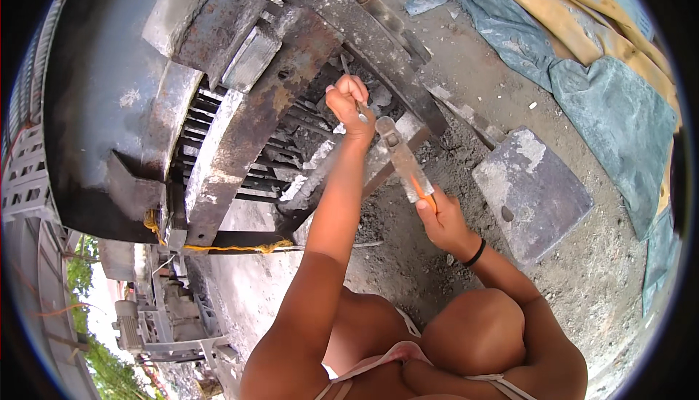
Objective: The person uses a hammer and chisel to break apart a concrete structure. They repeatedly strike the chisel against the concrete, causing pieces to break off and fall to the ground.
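Observation:
My left hand [349, 103] is closed around a thin metal chisel [352, 87], its tip set against the rusty, cement-caked frame [269, 101] of a large drum machine [109, 94]. My right hand [439, 218], with a black band on the wrist, grips the orange handle of a hammer [400, 158]. The hammer's grey head is raised close to the chisel's end, just right of my left wrist. Dark bars and slots [218, 145] lie behind the frame. My knees show at the bottom.
A flat grey concrete slab [531, 192] lies on the dusty ground to the right. Blue-grey tarpaulin [611, 108] and yellow sheeting [575, 6] cover the upper right. A yellow rope [233, 247] hangs under the machine. Metal machinery [160, 312] stands lower left.

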Tool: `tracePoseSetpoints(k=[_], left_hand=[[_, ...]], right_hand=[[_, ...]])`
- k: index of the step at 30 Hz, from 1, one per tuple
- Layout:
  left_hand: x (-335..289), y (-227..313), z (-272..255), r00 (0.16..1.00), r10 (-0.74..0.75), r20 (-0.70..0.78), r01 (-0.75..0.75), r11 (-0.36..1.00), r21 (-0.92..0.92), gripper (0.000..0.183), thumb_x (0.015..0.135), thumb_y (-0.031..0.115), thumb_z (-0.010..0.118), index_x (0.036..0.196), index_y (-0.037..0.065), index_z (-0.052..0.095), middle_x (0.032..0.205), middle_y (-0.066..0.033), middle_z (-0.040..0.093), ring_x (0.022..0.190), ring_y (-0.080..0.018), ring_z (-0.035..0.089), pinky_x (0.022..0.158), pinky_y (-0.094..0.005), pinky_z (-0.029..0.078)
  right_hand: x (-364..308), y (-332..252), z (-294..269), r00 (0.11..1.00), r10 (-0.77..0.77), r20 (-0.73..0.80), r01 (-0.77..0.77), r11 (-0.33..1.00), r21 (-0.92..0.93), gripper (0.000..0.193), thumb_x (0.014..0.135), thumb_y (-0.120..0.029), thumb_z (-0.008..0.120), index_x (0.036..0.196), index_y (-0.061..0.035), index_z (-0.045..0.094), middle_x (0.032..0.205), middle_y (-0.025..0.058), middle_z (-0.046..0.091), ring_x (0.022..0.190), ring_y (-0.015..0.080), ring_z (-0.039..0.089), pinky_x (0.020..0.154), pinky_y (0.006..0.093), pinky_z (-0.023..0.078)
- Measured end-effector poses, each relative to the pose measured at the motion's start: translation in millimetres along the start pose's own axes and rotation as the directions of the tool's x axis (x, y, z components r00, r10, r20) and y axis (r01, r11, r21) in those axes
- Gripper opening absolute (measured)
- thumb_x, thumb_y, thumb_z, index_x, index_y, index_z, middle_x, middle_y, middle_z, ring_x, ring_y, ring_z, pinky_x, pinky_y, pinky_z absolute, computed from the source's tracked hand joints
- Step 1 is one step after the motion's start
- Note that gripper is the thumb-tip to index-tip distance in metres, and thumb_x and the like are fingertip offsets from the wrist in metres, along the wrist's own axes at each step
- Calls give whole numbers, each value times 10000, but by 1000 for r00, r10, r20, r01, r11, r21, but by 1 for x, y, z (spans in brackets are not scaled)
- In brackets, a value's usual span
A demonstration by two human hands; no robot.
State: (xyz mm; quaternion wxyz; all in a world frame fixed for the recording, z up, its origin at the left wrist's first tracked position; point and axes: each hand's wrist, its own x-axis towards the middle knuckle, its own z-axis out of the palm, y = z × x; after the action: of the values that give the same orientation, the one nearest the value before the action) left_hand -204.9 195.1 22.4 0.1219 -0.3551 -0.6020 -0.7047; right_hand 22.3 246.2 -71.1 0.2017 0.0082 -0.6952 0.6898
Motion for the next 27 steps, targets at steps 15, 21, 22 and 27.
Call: tracePoseSetpoints(k=[15,21,22,27], left_hand=[[-36,19,22,945,109,310,-170,969,177,543,877,380,283,449,47,304,411,-39,310,415,-135,256,442,-295,207],[-30,23,30,982,49,185,-95,964,250,485,897,313,232,491,56,295,459,-43,327,430,-132,284,455,-293,229],[-29,23,35,986,61,156,-103,955,277,479,890,318,236,494,55,293,466,-43,323,441,-125,274,455,-289,219],[-25,15,33,950,218,224,-261,947,186,282,838,78,342,566,63,268,487,-28,305,449,-115,269,437,-261,187]], right_hand=[[-42,25,-1,988,-120,99,87,954,288,345,887,-333,536,954,5,509,666,129,528,561,319,567,509,365,452],[-37,-6,-10,972,-236,-1,233,958,168,343,860,-273,573,1003,28,491,645,134,536,524,319,556,486,366,445],[-37,-9,-11,971,-240,2,236,957,171,349,858,-276,575,1000,32,493,646,137,537,520,319,556,485,365,445],[-44,-12,-9,951,-308,-13,305,934,185,385,841,-301,591,972,50,503,637,143,541,503,311,557,477,361,449]])
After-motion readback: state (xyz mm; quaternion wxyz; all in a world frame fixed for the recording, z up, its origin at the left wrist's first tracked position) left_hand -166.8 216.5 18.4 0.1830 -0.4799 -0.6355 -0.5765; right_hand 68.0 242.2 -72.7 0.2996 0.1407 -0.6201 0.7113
